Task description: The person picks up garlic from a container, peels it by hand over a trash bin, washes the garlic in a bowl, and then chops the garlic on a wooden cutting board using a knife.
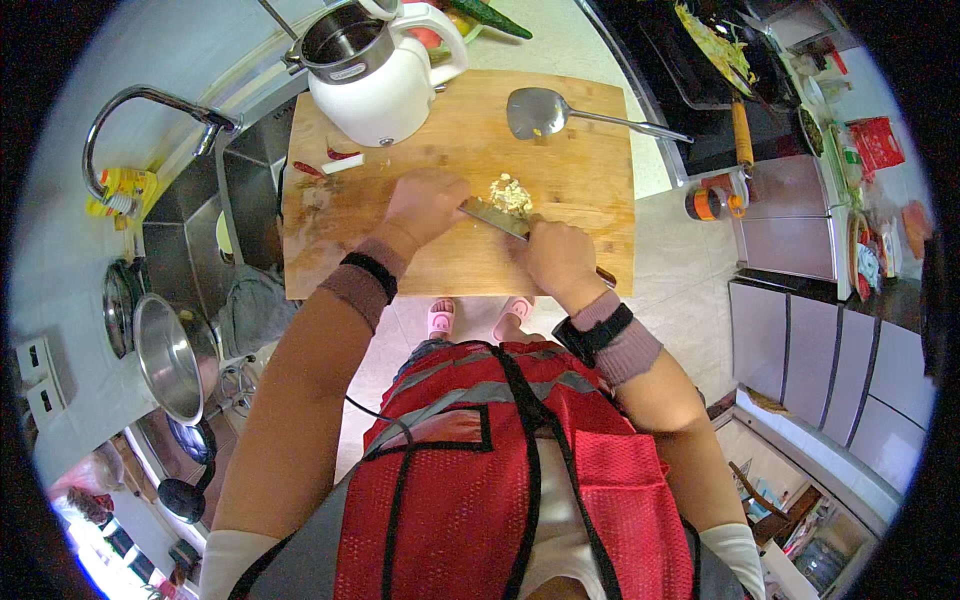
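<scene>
My right hand [559, 255] grips a kitchen knife [495, 217] whose blade lies slantwise low over the wooden cutting board [450, 274]. My left hand [427, 202] is at the blade's far end; its fingers are blurred, so whether they pinch the blade or something else does not show. Chopped pale pieces, perhaps garlic [511, 195], form a small heap just beyond the blade. At the board's left lie dried red chillies [343, 154] and a white stalk piece [343, 164]. A metal spatula [538, 112] rests at the upper right of the board.
A white kettle [371, 105] stands on the board's back left. Left of the board are a sink [259, 172] with a curved faucet [112, 112] and a metal bowl [169, 360]. Back right, a wok [712, 52] holding food sits on the stove. A cucumber [495, 18] lies behind.
</scene>
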